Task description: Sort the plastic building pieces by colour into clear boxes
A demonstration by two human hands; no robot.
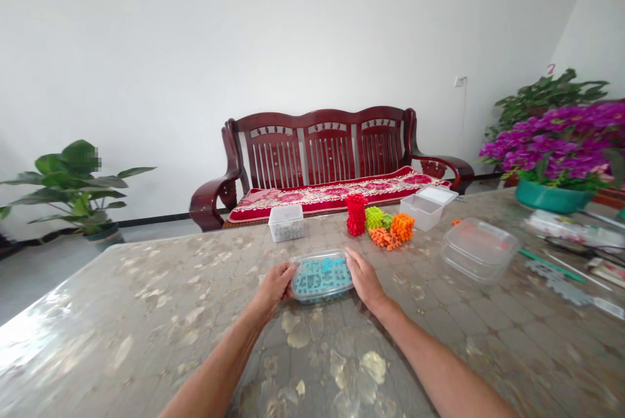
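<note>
Nearest us, our two bare forearms reach forward over a table [166, 320] with a glossy, flower-patterned cover. Our left hand [274, 284] and right hand [365, 280] are closed on opposite ends of a clear plastic container [322, 295], gripping it between them in the middle of our view. Through its see-through top we make out blue pieces [315, 278]; we cannot tell whether its base touches the tabletop.

To the right, a green stick [551, 265] and a flat grey notched piece [556, 279] lie near a larger clear box [481, 252].

Beyond the container we see clusters of small pieces: orange [402, 227], yellow-green [375, 217] and a red upright stack [356, 216]. A small box [286, 213] with grey contents stands to their left; an open translucent box [415, 213] stands to their right. Purple flowers [561, 138] fill a teal pot [551, 196] at the far right.

Past the table we find a dark red wooden bench [328, 138] with a patterned red cover [342, 196], a leafy potted plant [83, 177] on the left, and a white wall [293, 27].
</note>
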